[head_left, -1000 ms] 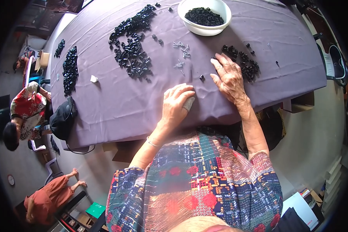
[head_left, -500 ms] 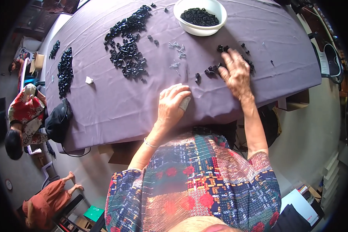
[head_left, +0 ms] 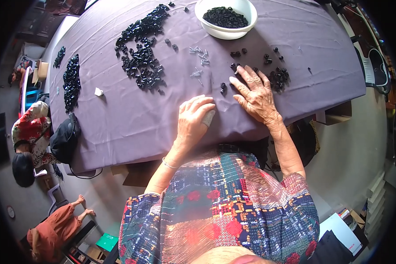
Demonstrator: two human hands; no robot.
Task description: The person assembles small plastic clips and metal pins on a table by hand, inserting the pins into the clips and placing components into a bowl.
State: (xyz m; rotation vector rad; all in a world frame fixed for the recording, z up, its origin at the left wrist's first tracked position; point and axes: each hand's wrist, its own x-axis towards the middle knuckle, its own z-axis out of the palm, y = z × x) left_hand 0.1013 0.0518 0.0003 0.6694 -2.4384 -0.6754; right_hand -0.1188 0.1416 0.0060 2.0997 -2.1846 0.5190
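My right hand (head_left: 258,97) lies low over the purple tablecloth (head_left: 154,127), fingers spread, with its fingertips among small black plastic pieces. A small pile of these black pieces (head_left: 279,79) sits just right of its fingers, and a few black pieces (head_left: 223,89) stand to its left. Near the table's front edge rests my left hand (head_left: 193,119), its fingers curled together, with a greyish wrap (head_left: 209,118) at the thumb. Whatever is under those fingers is hidden. Several thin silvery pins (head_left: 203,57) lie beyond and between the hands.
A white bowl (head_left: 226,34) of black pieces stands at the far side. Larger heaps of black pieces (head_left: 143,66) spread over the left half, with another heap (head_left: 71,83) near the left edge. A small white object (head_left: 99,91) and a black bag (head_left: 66,138) are also left. Other people (head_left: 35,127) are further left.
My right hand has moved left and toward me, off the black pieces, which now lie more spread out. My left hand stays in place.
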